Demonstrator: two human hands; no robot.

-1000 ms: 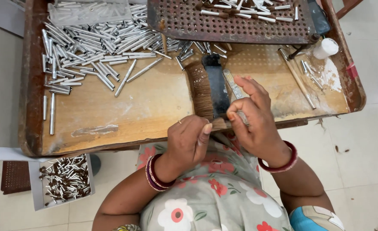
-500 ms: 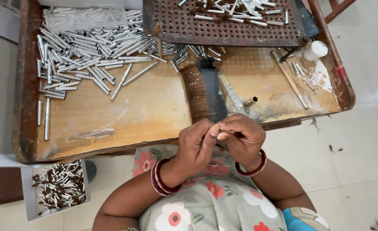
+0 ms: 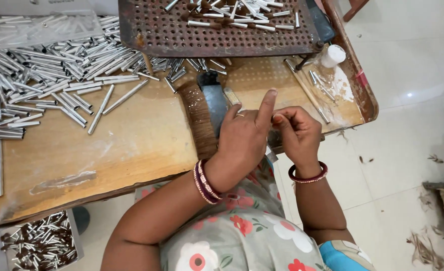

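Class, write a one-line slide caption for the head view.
Left hand and right hand meet beside a brown bristle brush, near loose silver metal tubes.

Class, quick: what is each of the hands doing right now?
Left hand: index finger raised, other fingers curled; what it holds cannot be told.
Right hand: fingers pinched shut; what they hold is hidden.

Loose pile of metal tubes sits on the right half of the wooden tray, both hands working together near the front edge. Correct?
Not quite. In the head view the loose metal tubes lie on the left half of the wooden tray, not the right. The rest holds: the left hand and right hand work together near the front edge.
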